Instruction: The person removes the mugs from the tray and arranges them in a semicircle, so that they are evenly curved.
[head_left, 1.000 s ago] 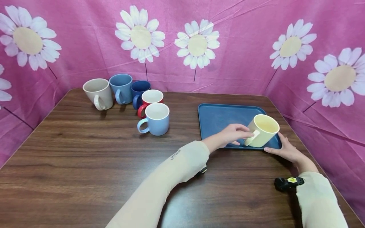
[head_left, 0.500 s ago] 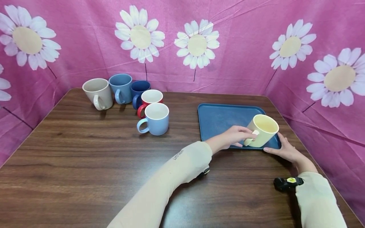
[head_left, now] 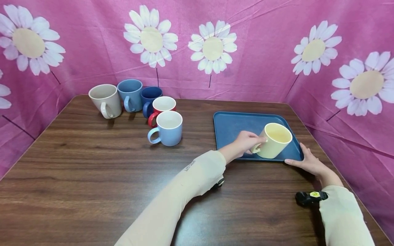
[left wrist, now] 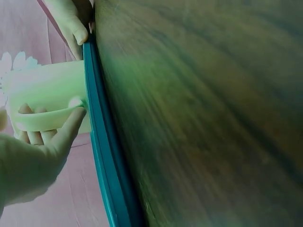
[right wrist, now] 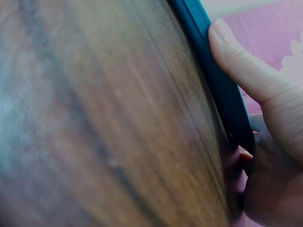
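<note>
My left hand [head_left: 245, 140] holds a pale yellow mug [head_left: 272, 147] by its handle. The mug is upright near the front right of a dark blue rectangular tray [head_left: 235, 126]. In the left wrist view, the fingers pass behind the handle [left wrist: 45, 120] and the thumb lies at its lower end by the tray rim. My right hand [head_left: 312, 164] grips the tray's near right corner, thumb on the front edge and fingers along the right side. The right wrist view shows that thumb [right wrist: 241, 61] against the tray rim [right wrist: 222, 90]; the other fingers are partly hidden.
Several mugs stand at the back left of the wooden table [head_left: 107, 184]: beige [head_left: 112, 104], blue [head_left: 130, 92], navy [head_left: 148, 99], red [head_left: 158, 108] and light blue [head_left: 173, 133]. Behind the table hangs a pink cloth [head_left: 184, 82] with daisies; it also runs along the right side.
My left hand has closed on the yellow mug's handle and drawn the mug a short way left over the tray. The right hand and the tray have stayed put.
</note>
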Motion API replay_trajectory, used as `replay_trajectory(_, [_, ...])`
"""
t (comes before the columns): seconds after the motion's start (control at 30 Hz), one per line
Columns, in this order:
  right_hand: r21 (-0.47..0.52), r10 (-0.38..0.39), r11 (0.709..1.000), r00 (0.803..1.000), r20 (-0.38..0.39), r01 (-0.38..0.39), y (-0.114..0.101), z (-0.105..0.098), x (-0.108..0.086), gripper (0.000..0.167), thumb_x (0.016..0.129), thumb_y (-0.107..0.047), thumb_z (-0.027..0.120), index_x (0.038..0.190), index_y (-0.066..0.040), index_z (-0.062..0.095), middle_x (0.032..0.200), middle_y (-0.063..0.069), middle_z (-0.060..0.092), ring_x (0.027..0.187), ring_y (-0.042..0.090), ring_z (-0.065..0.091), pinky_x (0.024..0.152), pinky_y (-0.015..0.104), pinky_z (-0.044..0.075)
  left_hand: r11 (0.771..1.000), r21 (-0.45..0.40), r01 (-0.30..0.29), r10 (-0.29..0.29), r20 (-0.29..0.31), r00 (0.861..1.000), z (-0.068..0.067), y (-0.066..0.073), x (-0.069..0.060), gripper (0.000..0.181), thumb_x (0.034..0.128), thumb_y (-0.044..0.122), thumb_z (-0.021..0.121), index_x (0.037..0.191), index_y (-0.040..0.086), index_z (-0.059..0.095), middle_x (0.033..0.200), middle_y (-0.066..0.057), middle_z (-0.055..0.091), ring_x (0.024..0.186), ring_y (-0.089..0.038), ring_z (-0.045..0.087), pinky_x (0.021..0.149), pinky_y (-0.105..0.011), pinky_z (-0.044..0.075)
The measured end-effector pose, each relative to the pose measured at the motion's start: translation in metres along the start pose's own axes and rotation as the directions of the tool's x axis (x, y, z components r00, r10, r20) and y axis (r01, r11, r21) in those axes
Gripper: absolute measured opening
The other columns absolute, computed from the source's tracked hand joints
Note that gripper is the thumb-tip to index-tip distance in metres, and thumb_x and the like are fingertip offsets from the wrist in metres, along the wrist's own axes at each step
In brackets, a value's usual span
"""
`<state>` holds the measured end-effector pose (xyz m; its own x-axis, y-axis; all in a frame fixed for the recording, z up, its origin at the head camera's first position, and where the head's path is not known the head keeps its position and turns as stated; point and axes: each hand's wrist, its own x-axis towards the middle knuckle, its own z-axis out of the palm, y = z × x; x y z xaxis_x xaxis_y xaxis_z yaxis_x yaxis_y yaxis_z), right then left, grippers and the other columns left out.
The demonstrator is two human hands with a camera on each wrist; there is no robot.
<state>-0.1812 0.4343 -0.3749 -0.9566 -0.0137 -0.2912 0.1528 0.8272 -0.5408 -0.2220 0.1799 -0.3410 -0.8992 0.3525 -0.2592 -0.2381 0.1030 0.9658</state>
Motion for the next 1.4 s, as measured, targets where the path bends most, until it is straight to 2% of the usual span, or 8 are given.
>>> replay_trajectory(0.17, [-0.001, 0.022, 1.0, 1.0, 0.008, -0.022, -0.001, -0.001, -0.001, 0.103, 0.079, -0.045, 0.056, 0.129, 0.003, -0.02, 0.125, 0.037, -0.021, 0.111, 0.054, -0.016, 0.082, 0.068, 0.001, 0.999, 0.028, 0.019, -0.019, 0.004, 1.0, -0.008, -0.004, 0.002, 0.021, 0.0745, 0.023, 0.067, 0.065, 0.005, 0.064, 0.055, -0.003, 0.056, 0.052, -0.011, 0.05, 0.051, -0.034, 0.047])
replay_trajectory(0.43, [0.001, 0.018, 1.0, 1.0, 0.01, -0.018, -0.001, -0.001, -0.001, 0.102, 0.079, -0.045, 0.056, 0.13, 0.002, -0.02, 0.125, 0.037, -0.022, 0.112, 0.055, -0.015, 0.082, 0.068, 0.002, 1.0, 0.019, 0.002, -0.003, 0.04, 0.999, -0.026, -0.006, 0.0, 0.019, 0.0749, 0.02, 0.067, 0.065, 0.004, 0.065, 0.056, -0.005, 0.056, 0.053, -0.012, 0.05, 0.056, -0.041, 0.048])
replay_trajectory(0.6, [0.008, 0.027, 1.0, 1.0, 0.007, -0.027, 0.001, -0.001, -0.001, 0.102, 0.079, -0.045, 0.056, 0.129, 0.002, -0.02, 0.125, 0.037, -0.022, 0.111, 0.055, -0.015, 0.082, 0.069, 0.002, 1.0, 0.002, 0.003, -0.003, 0.027, 1.0, -0.036, -0.006, -0.004, 0.015, 0.0741, 0.017, 0.068, 0.068, 0.003, 0.066, 0.058, -0.007, 0.057, 0.055, -0.013, 0.052, 0.058, -0.042, 0.047])
replay_trajectory(0.77, [0.004, 0.016, 1.0, 1.0, -0.003, -0.016, 0.001, -0.001, 0.0, 0.103, 0.079, -0.045, 0.056, 0.13, 0.002, -0.019, 0.126, 0.037, -0.022, 0.112, 0.055, -0.015, 0.082, 0.069, 0.002, 0.998, -0.063, -0.004, 0.003, -0.006, 1.0, -0.05, 0.001, -0.009, 0.014, 0.0728, 0.014, 0.069, 0.07, 0.001, 0.066, 0.058, -0.008, 0.057, 0.059, -0.015, 0.054, 0.064, -0.048, 0.046])
replay_trajectory(1.03, [0.016, 0.026, 1.0, 1.0, 0.005, -0.026, 0.001, 0.002, -0.002, 0.103, 0.079, -0.045, 0.056, 0.129, 0.003, -0.019, 0.125, 0.037, -0.022, 0.111, 0.055, -0.015, 0.082, 0.068, 0.002, 0.981, -0.191, -0.026, 0.024, -0.015, 1.0, -0.068, 0.016, -0.026, 0.015, 0.0752, 0.011, 0.067, 0.074, -0.004, 0.065, 0.055, -0.006, 0.053, 0.055, -0.013, 0.05, 0.07, -0.051, 0.044])
replay_trajectory(1.3, [0.011, 0.025, 1.0, 1.0, 0.01, -0.025, 0.0, 0.0, -0.002, 0.102, 0.079, -0.045, 0.056, 0.129, 0.002, -0.02, 0.125, 0.037, -0.023, 0.112, 0.054, -0.015, 0.082, 0.068, 0.002, 0.984, -0.162, -0.076, 0.072, -0.032, 0.997, -0.089, 0.036, -0.048, 0.015, 0.0752, 0.01, 0.066, 0.074, -0.005, 0.064, 0.054, -0.006, 0.051, 0.055, -0.012, 0.049, 0.051, -0.036, 0.048])
replay_trajectory(1.4, [-0.003, 0.008, 1.0, 1.0, 0.007, -0.008, 0.0, -0.001, 0.0, 0.102, 0.079, -0.044, 0.056, 0.13, 0.003, -0.019, 0.125, 0.038, -0.021, 0.112, 0.054, -0.015, 0.082, 0.068, 0.002, 0.983, -0.168, -0.081, 0.076, -0.035, 0.996, -0.1, 0.043, -0.058, 0.015, 0.076, 0.009, 0.065, 0.077, -0.006, 0.063, 0.056, -0.006, 0.051, 0.056, -0.012, 0.05, 0.051, -0.035, 0.048])
